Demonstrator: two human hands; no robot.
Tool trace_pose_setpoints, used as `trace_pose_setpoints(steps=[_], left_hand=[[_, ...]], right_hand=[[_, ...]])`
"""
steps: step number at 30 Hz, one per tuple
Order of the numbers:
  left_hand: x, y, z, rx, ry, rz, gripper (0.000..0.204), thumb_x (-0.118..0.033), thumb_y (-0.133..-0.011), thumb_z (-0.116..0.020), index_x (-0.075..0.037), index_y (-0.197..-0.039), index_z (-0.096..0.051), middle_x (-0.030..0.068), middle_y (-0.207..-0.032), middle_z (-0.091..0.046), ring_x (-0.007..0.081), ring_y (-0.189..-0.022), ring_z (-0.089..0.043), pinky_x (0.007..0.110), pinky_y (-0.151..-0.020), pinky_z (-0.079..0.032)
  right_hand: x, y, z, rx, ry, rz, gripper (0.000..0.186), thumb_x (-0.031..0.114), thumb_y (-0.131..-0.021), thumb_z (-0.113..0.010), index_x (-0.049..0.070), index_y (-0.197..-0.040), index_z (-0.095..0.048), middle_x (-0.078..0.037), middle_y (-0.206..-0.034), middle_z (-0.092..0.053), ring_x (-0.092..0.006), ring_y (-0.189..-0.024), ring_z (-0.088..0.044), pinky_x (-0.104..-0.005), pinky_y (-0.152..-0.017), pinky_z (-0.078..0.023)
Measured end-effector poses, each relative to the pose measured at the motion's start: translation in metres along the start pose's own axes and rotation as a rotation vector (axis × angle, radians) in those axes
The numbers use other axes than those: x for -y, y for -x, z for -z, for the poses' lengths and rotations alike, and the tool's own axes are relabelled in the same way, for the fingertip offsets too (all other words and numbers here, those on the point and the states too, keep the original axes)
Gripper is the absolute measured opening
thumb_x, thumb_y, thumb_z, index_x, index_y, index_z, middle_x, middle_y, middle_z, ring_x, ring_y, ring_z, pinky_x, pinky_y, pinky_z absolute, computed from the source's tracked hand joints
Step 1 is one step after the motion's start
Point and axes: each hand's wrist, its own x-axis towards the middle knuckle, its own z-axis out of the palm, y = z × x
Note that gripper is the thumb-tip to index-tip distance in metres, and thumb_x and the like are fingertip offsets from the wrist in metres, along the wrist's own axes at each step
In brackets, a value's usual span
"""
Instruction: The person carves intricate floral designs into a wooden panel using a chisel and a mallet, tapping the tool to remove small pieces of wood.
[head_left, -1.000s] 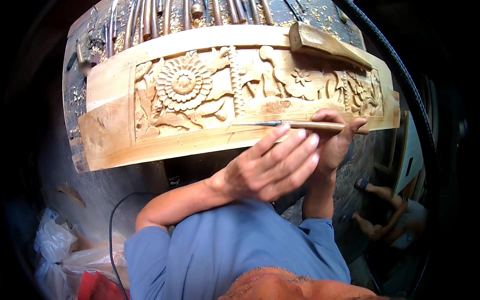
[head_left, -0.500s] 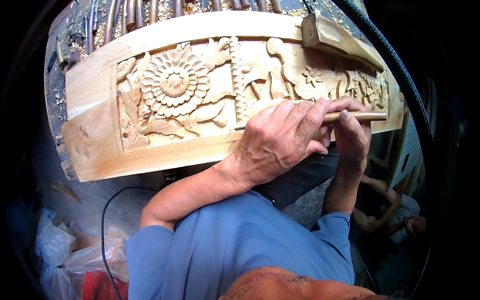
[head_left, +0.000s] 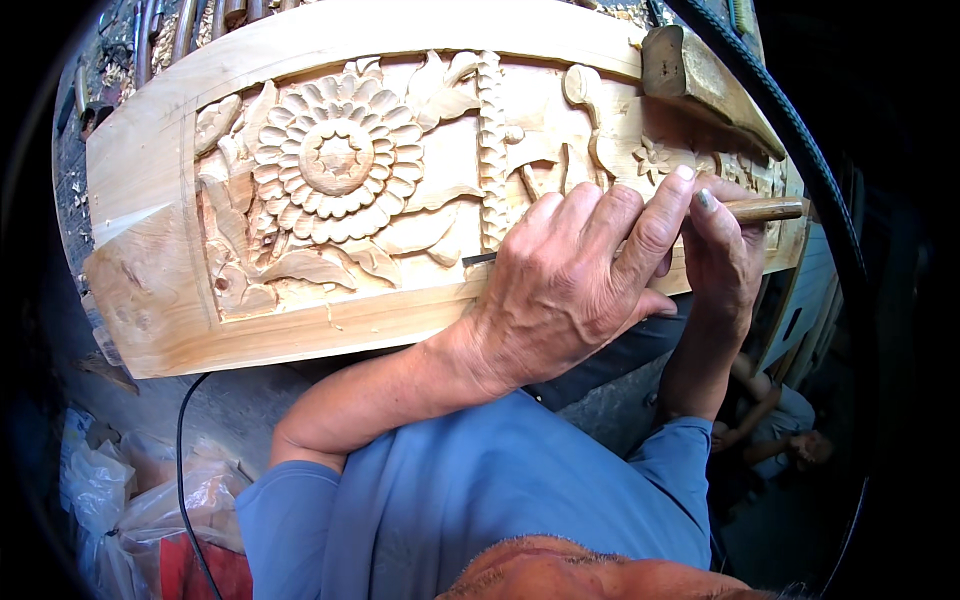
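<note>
My right hand [head_left: 725,255] grips the wooden handle of a chisel [head_left: 768,208] at the right side of the carved pale wooden panel [head_left: 430,305]. My left hand [head_left: 570,280] is curled over the chisel's front part, its index finger reaching up beside my right thumb. The dark blade points left, low on the panel beside a carved vertical rope border [head_left: 490,150]; its tip is close to the wood. A large carved flower [head_left: 338,158] fills the left section. A wooden mallet [head_left: 700,80] lies on the panel's upper right. My left hand hides the middle of the tool.
Wooden-handled tools [head_left: 185,30] and shavings lie along the bench's back. A thick dark cable [head_left: 780,100] crosses at the right. Plastic bags [head_left: 130,490] and a thin cord [head_left: 180,450] are at lower left. Another person [head_left: 780,420] sits low at the right, behind leaning boards.
My left hand has closed over the chisel from below it, and both hands have shifted right and upward in view. The panel appears lower and farther left, with fewer bench tools visible.
</note>
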Motion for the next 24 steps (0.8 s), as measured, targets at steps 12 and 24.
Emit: trace_pose_setpoints(steps=[12, 24], left_hand=[[0.002, 0.0, -0.006, -0.057, -0.012, -0.024, 0.101, -0.037, -0.073, -0.087, 0.0, -0.157, -0.043, 0.009, -0.101, -0.055, 0.0232, -0.087, -0.058, 0.037, -0.072, -0.052], [0.004, 0.0, -0.006, -0.049, -0.068, -0.015, 0.092, -0.028, -0.079, -0.084, 0.007, -0.154, -0.045, 0.0103, -0.097, -0.054, 0.0236, -0.084, -0.059, 0.036, -0.07, -0.052]], right_hand=[[0.006, -0.002, 0.005, 0.048, 0.066, 0.063, 0.018, 0.009, -0.094, -0.072, -0.009, -0.098, -0.075, -0.015, -0.081, -0.073, -0.0207, -0.061, -0.069, -0.0314, -0.052, -0.057], [0.002, -0.01, 0.007, 0.111, 0.085, 0.023, 0.017, 0.01, -0.092, -0.075, -0.006, -0.099, -0.077, -0.014, -0.08, -0.073, -0.0209, -0.06, -0.07, -0.0321, -0.053, -0.059]])
